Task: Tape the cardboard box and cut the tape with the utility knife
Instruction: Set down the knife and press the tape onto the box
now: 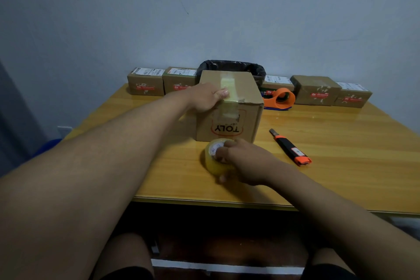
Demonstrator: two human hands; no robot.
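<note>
Box [229, 107]: brown cardboard, stood upright near the middle of the table [341, 154], flaps closed. A strip of clear tape is seen along the top seam and folded down over the near face, above a red logo printed upside down, reading "TOLY". The lower end of the strip looks ragged.

Left hand [205, 97]: laid on the box's top near-left edge, fingers curled over the corner and pressed onto the tape; the box is steadied, not lifted.

Tape roll [216, 157]: clear, with a pale printed core, held just in front of the box's near face, toward the table's near edge. Whether the roll rests on the table cannot be told.

Right hand [244, 161]: closed around the roll, fingertips set into the core, thumb under the outer rim.

Knife [290, 147]: black with orange ends, laid flat on the table to the right of the box, apart from both hands, its dark metal tip pointed toward the far edge.

Dispenser [280, 97]: orange, set behind the box's right side, near the far edge.

Parcels: small taped cartons with white labels lined along the far edge, two at the left [145, 84] and three at the right [314, 90].

Bin [231, 68]: lined with a black bag, seen behind the box at the far edge.

Wall [204, 7]: pale, scuffed with dark marks.
</note>
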